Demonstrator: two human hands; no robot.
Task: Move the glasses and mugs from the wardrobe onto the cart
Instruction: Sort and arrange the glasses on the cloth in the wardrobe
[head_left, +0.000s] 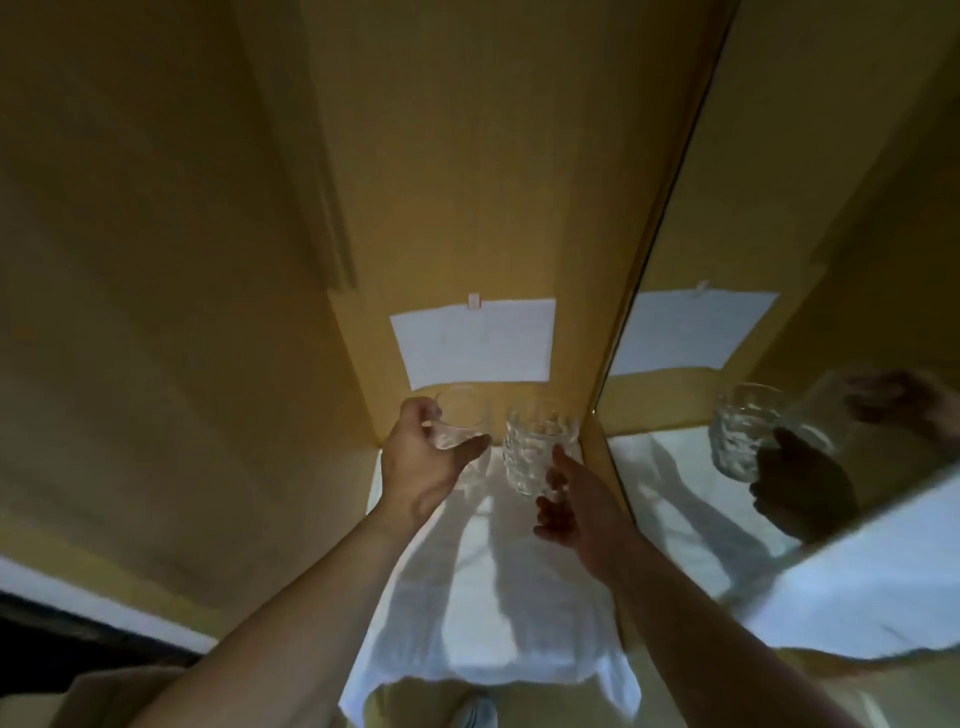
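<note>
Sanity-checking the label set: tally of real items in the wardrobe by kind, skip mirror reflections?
Smooth clear glass, gripped by the left hand: 1
Dimpled clear glass, with the open right hand beside it: 1
White paper sheet on the back wall: 1
White cloth on the shelf: 1
Total: 4

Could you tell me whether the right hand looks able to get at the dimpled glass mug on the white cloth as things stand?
Probably yes: the right hand is open right beside the dimpled glass mug, with nothing between them.
</note>
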